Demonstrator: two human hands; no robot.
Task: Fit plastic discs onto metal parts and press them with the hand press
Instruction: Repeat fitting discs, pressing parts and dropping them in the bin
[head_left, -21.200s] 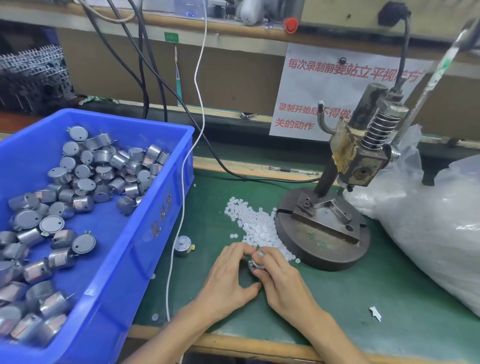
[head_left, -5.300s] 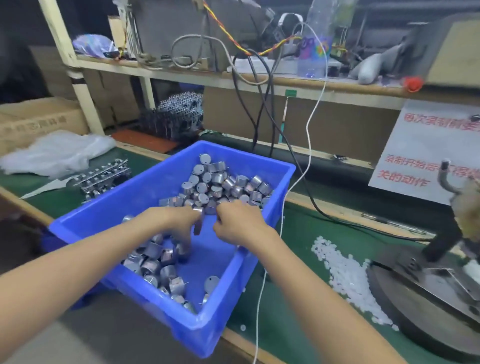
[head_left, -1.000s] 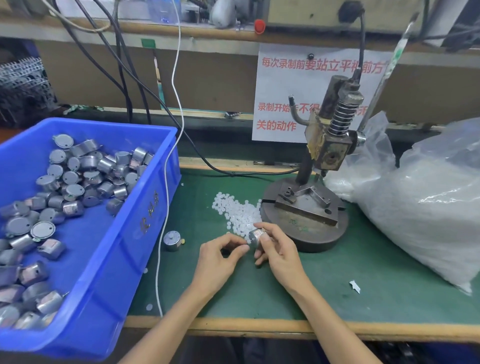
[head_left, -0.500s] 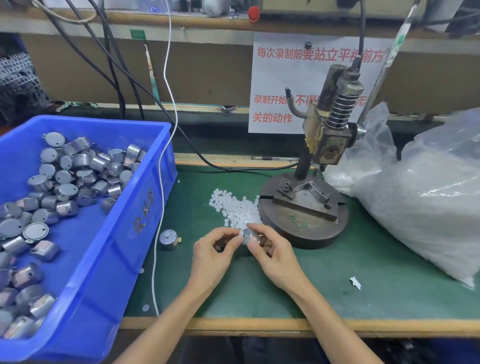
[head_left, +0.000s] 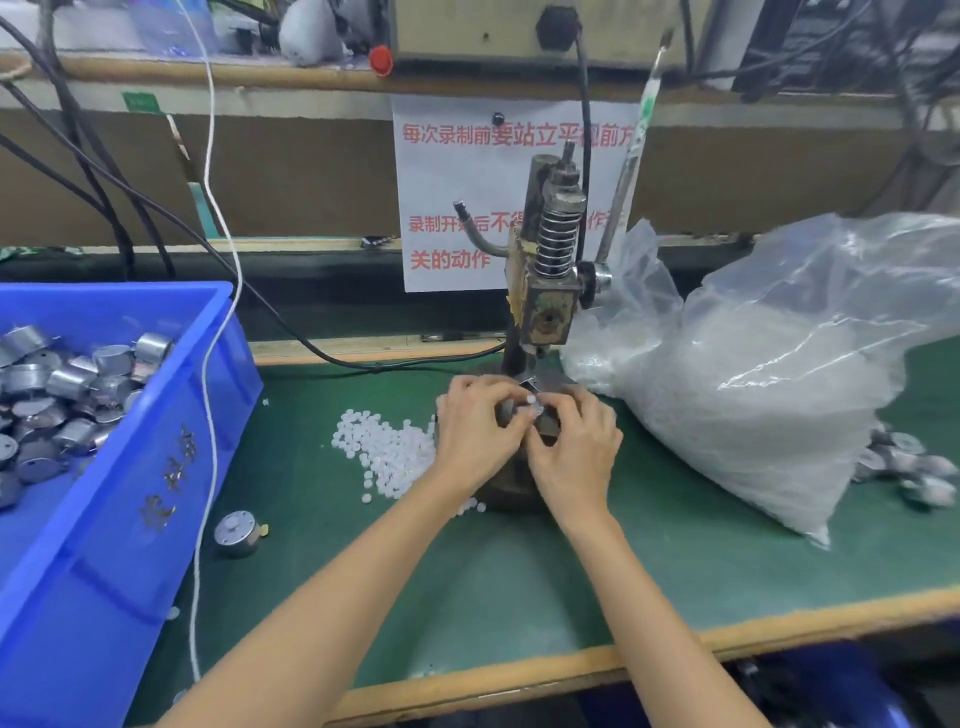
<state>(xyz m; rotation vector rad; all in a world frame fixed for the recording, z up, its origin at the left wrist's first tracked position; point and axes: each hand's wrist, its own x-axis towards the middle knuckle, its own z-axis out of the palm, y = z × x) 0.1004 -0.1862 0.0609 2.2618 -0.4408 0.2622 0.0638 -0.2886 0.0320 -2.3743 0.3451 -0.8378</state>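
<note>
Both hands have carried the part off the surface and onto the press.

Five seconds back the left hand (head_left: 475, 431) and right hand (head_left: 574, 447) were down in the blue bin (head_left: 156, 467) at the left edge of the surface. Half a second ago they held the metal part (head_left: 508, 411) low over the surface, just in front of the press base (head_left: 513, 475) and beside the pile of discs (head_left: 389, 447). Now they have moved away from the near edge and sit over the base itself, below the press head (head_left: 545, 312). The fingers of both hands are curled round the part. A white disc (head_left: 531, 399) shows on its top; whether it sat there before cannot be told.
</note>
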